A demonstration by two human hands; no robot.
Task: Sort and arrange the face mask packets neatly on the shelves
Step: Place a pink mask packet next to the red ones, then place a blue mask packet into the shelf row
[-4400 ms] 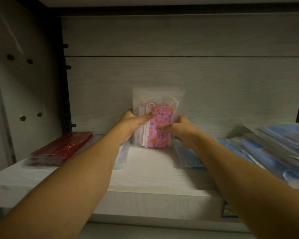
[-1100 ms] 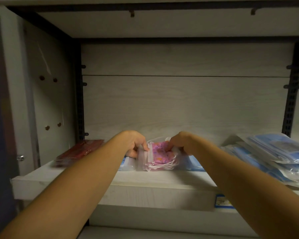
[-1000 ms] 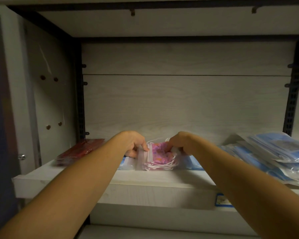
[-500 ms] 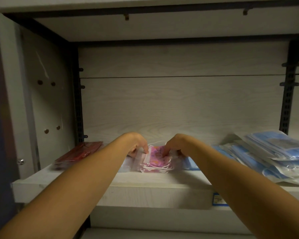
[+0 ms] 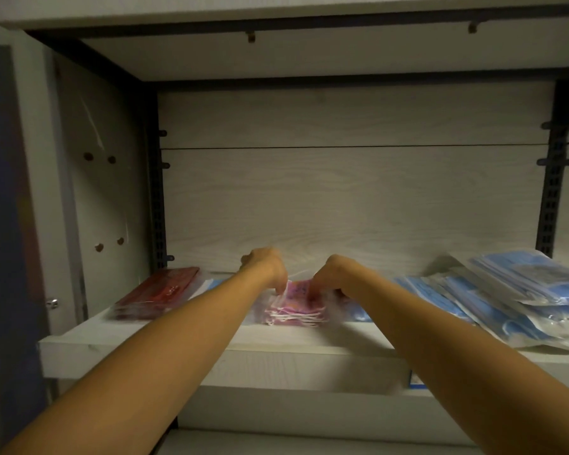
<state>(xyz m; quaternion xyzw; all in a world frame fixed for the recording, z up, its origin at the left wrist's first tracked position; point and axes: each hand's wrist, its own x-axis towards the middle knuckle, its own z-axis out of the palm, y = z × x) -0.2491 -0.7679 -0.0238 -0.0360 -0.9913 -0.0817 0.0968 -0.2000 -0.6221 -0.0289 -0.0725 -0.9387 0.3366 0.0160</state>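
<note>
I see both hands, left hand [image 5: 266,267] and right hand [image 5: 329,273], pinching the pink mask packet [image 5: 297,302] between a red packet [image 5: 158,292] and blue packets [image 5: 519,297] on the shelf [image 5: 211,343]

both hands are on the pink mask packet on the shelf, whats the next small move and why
Probably let go and draw both hands back. The pink packet already lies flat on the shelf, between the red packet and the blue packets, with the left hand and right hand pinching its top.
</note>
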